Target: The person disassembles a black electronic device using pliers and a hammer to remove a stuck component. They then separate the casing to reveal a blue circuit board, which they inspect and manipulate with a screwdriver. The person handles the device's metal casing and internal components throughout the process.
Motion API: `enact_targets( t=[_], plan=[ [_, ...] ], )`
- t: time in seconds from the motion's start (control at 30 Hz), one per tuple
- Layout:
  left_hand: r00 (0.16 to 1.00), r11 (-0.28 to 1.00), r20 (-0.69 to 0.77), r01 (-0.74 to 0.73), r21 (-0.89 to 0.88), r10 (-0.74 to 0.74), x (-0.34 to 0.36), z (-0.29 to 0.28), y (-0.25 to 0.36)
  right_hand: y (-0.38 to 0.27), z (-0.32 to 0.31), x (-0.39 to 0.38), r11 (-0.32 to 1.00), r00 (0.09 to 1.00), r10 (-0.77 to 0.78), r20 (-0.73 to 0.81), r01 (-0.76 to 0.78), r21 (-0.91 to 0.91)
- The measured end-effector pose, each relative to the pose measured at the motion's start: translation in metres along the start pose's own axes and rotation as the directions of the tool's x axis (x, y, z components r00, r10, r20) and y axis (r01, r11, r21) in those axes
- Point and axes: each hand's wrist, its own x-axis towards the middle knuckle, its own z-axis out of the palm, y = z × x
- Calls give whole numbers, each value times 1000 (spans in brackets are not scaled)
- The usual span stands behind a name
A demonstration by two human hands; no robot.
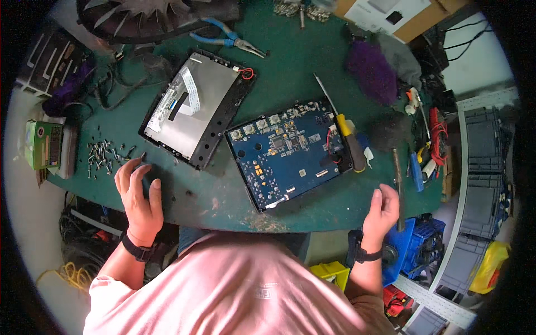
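Left hand (pixel 140 201), lower left, fingers loosely spread, no visible hold, near loose screws (pixel 103 153); right hand (pixel 382 215), lower right, half-curled, seemingly empty; blue circuit board (pixel 293 159) centre frame, component side up, presumably for easy access.
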Motion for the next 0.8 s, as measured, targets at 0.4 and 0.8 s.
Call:
enact_targets(
  t=[0.4,0.8],
  plan=[
    [984,995,-160,-91,-50,82,-4,4,-2,15,6,5,995,994,-96,-57,97,8],
    [965,990,-229,-138,-24,129,-9,11,-6,19,8,6,982,979,-187,-81,185,-29]
  ],
)
